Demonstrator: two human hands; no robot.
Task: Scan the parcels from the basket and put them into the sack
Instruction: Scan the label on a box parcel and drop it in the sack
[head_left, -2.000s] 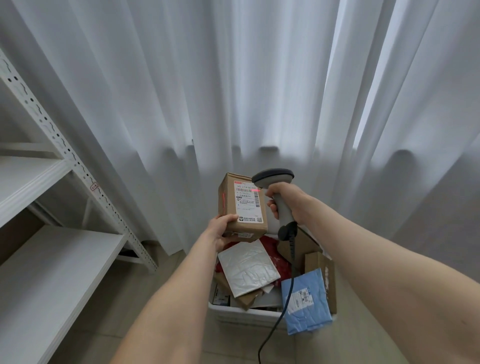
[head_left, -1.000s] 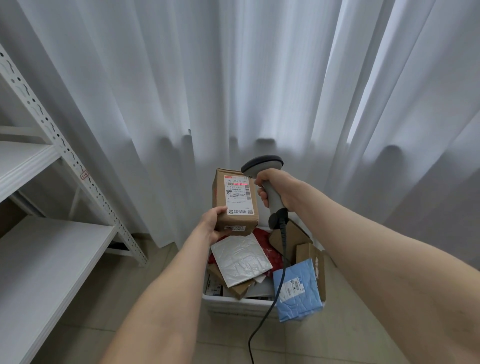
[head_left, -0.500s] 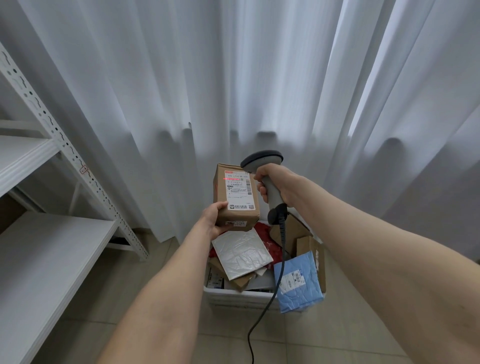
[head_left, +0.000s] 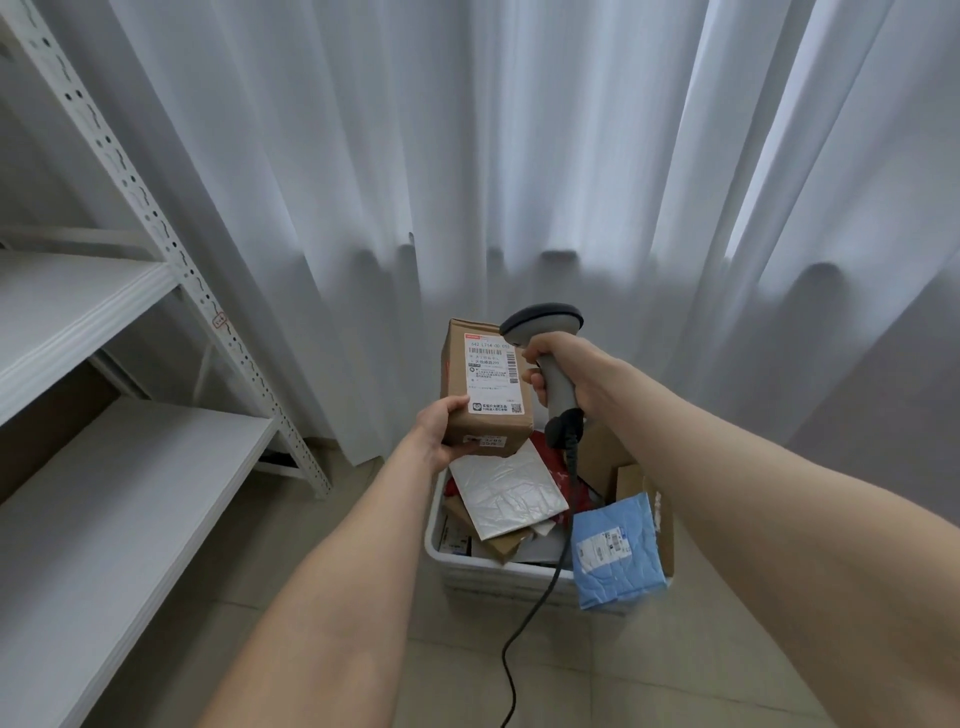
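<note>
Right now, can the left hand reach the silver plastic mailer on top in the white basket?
Probably not freely: the left hand grips the brown cardboard box, though the silver plastic mailer lies uncovered below it.

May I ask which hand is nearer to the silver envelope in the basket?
Left. The left hand holds the box just above the silver envelope; the right hand grips the scanner higher, farther right.

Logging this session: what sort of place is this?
Probably a parcel sorting or storage room: a basket heaped with labelled parcels, a corded barcode scanner in the right hand, white metal shelving.
</note>
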